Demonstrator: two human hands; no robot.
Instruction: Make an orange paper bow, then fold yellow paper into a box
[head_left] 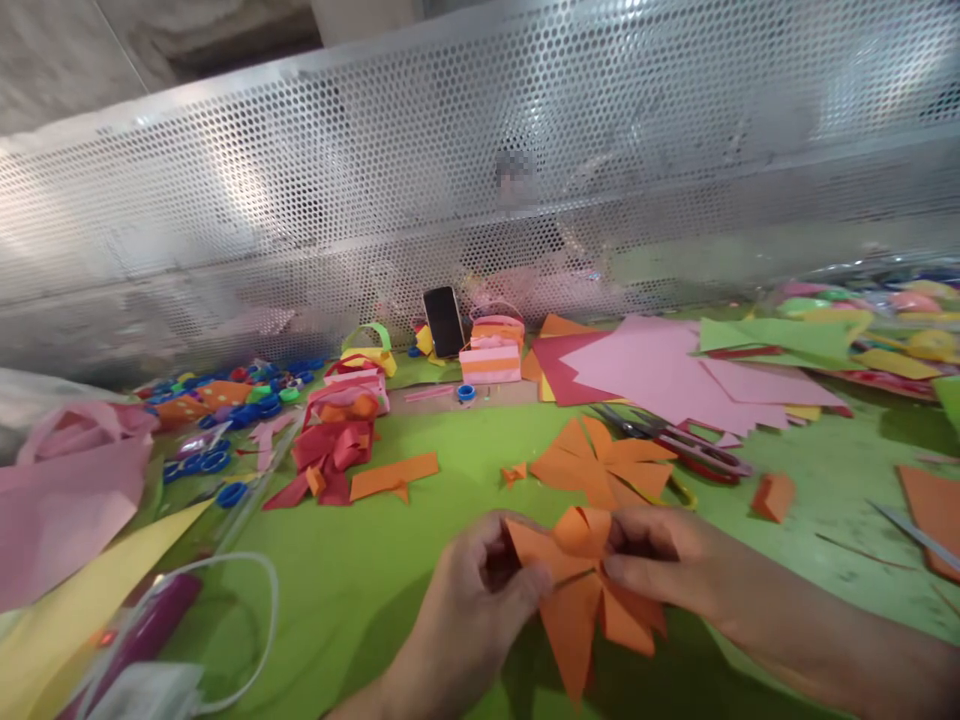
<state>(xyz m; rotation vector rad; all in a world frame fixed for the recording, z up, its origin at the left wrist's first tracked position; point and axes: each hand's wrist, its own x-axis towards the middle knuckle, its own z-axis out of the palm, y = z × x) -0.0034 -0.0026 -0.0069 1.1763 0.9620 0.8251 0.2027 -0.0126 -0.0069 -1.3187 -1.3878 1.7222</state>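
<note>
Orange paper flower: the orange paper flower (pixel 562 610) is between the two hands, low in the view right of centre and above the green tabletop (pixel 315 560); one petal curls over at the top, others spread downward.
Left hand: the left hand (pixel 469 595) pinches a left-side petal, thumb on top; the other fingers curl behind, partly hidden.
Right hand: the right hand (pixel 667 555) pinches the flower near its middle, thumb in front; how the rear fingertips press, I cannot tell.
Second cut-out: a petalled orange cut-out (pixel 592 467) lies flat just beyond the hands, beside pink-handled scissors (pixel 709 455).
Orange scraps: a small folded scrap (pixel 514 475) lies left of that cut-out; a strip (pixel 394 475) is farther left.
Phone: the phone (pixel 444 322) leans upright, its screen dark; any maker's mark is too small to read.
Paper baskets: a pink-and-orange basket (pixel 490 365) stands just right of the phone.
Sheets: plain pink sheets (pixel 637 370) overlap at the right rear.
White adapter: the white adapter (pixel 150 690) sits lower left, any print on it too blurred to read.
</note>
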